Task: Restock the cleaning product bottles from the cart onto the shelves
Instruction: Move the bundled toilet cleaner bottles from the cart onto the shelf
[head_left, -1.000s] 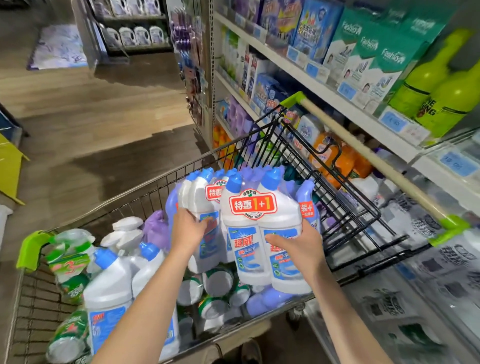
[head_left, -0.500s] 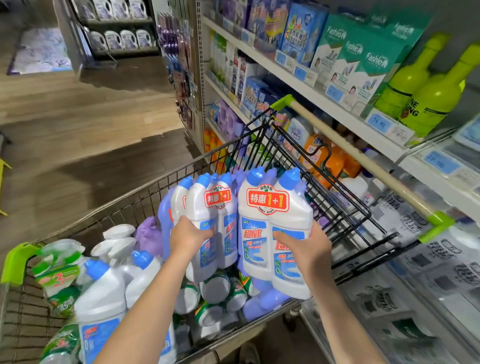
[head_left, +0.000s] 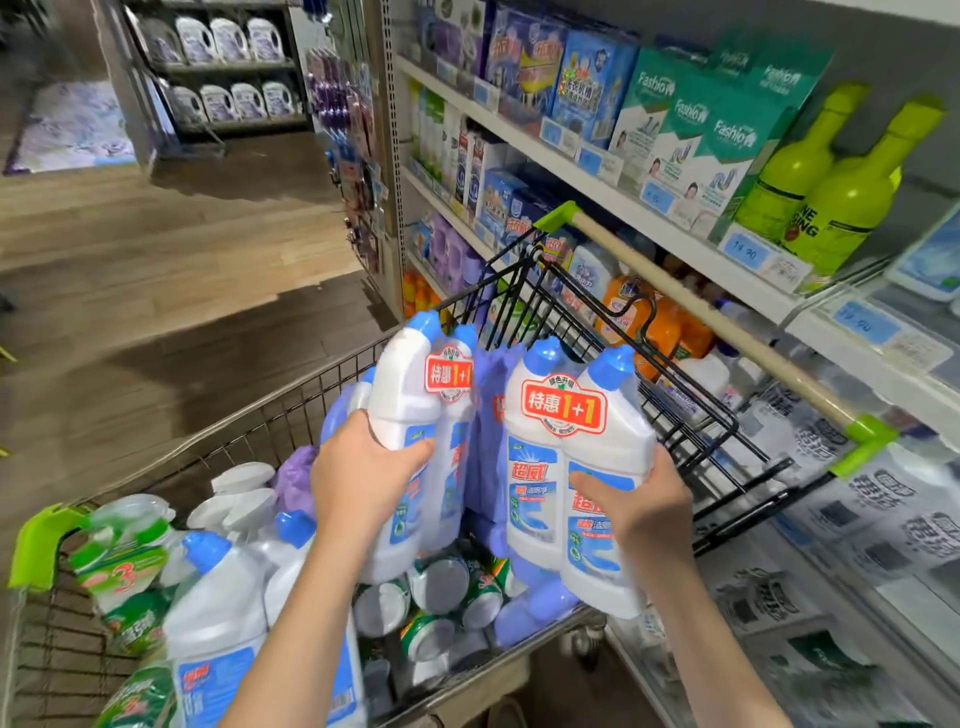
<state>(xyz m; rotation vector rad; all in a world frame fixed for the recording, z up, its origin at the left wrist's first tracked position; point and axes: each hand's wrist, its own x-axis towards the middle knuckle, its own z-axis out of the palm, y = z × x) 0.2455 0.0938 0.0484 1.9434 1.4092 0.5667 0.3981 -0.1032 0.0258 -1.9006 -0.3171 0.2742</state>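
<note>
My left hand (head_left: 358, 473) grips a twin pack of white bottles with blue caps (head_left: 415, 410), held above the wire cart (head_left: 260, 421). A second twin pack (head_left: 566, 467) with a red "1+1" sticker is gripped by my right hand (head_left: 636, 506) and is also lifted over the cart. Between the two packs stand purple-blue bottles (head_left: 488, 415). More white bottles with blue caps (head_left: 218, 608) and green-labelled spray bottles (head_left: 122, 561) lie in the cart. The shelves (head_left: 613, 197) run along the right.
The cart's handle bar (head_left: 717, 322) with green ends lies close against the shelf front. Green bottles (head_left: 841, 187), boxed goods and orange bottles (head_left: 649, 322) fill the shelves. Wooden floor (head_left: 156, 270) stretches to the left, with another rack of jugs at the far end.
Both hands have lifted their twin packs higher out of the cart, and the two packs have drawn apart. The view has shifted slightly to the right.
</note>
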